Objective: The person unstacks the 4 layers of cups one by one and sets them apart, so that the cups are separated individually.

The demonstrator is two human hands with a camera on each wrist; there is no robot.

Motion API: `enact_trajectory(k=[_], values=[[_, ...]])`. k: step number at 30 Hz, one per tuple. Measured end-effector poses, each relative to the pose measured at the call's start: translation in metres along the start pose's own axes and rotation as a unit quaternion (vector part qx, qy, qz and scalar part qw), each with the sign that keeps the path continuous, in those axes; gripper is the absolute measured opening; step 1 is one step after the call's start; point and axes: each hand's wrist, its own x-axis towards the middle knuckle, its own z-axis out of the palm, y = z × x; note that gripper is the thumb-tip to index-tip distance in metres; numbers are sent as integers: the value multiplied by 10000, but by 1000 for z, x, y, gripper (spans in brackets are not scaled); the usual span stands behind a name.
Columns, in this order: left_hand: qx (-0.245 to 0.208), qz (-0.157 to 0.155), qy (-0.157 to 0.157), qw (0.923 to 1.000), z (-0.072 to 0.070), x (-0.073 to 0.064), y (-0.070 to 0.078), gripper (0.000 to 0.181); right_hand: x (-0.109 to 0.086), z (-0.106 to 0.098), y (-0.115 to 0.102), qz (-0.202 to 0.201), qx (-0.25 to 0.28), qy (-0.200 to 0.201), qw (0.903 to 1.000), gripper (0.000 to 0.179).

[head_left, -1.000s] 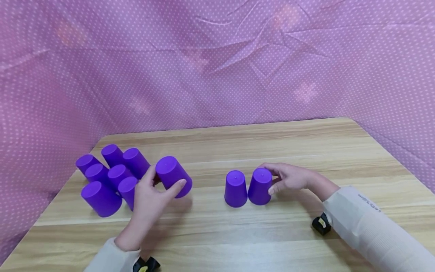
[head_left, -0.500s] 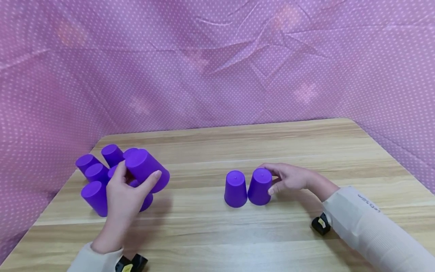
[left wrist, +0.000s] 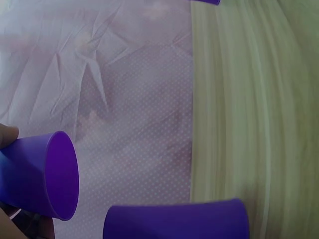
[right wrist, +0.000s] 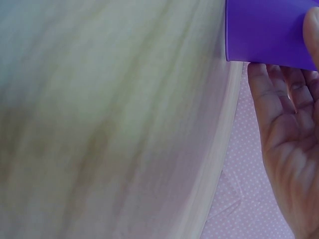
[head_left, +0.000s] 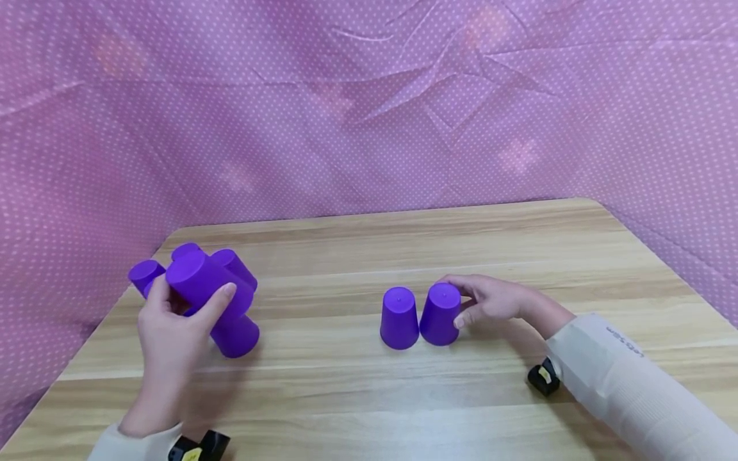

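Observation:
My left hand (head_left: 175,333) grips a purple cup (head_left: 198,275) between thumb and fingers, held above a group of upturned purple cups at the left of the table. In the left wrist view the held cup (left wrist: 30,174) shows its open rim. The hand and this cup hide part of the group. At the middle right, my right hand (head_left: 490,299) holds an upturned purple cup (head_left: 441,315) by its right side. Another upturned cup (head_left: 399,319) stands close beside it on the left. The right wrist view shows the thumb and fingers around the cup (right wrist: 269,35).
Around the held cup, parts of the group show: a cup (head_left: 144,274) at the far left, one (head_left: 236,336) nearer me and one (head_left: 235,266) behind. The wooden table (head_left: 357,397) meets a pink dotted cloth (head_left: 369,115) at its back edge.
My left hand has carried its cup leftward, from beside the group to over it. My right hand and the two cups by it have stayed in place.

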Motion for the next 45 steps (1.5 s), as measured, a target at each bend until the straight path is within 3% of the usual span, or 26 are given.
enact_trajectory(k=[4,10,17,23,25,32,36,39,45], values=[[-114,3,235,9997,-9,6,-5,50,1,0,-1,17,-12,-4,10000,57],[-563,-461,627,9954,-23,13,-11,52,1,-1,-2,-25,-76,-7,10000,56],[-374,-438,1169,9915,-37,21,-21,47,1,-1,-2,-43,-50,-3,10000,56],[-496,-921,1633,9810,-52,29,-30,44,1,0,-2,34,-117,17,9999,56],[-675,-1146,1711,9762,-56,31,-34,45,0,0,-2,48,-130,11,9999,56],[-917,-1368,1811,9696,-64,36,-46,47,0,1,-1,80,-100,42,9999,57],[-1382,-1591,1908,9587,-67,39,-54,50,0,0,-1,22,-119,31,9999,57],[-1387,-1755,1935,9553,-70,42,-60,55,-1,0,0,-36,-148,30,9999,56],[-1756,-1806,1998,9469,-73,48,-70,58,0,0,1,-177,-183,-3,9997,55]])
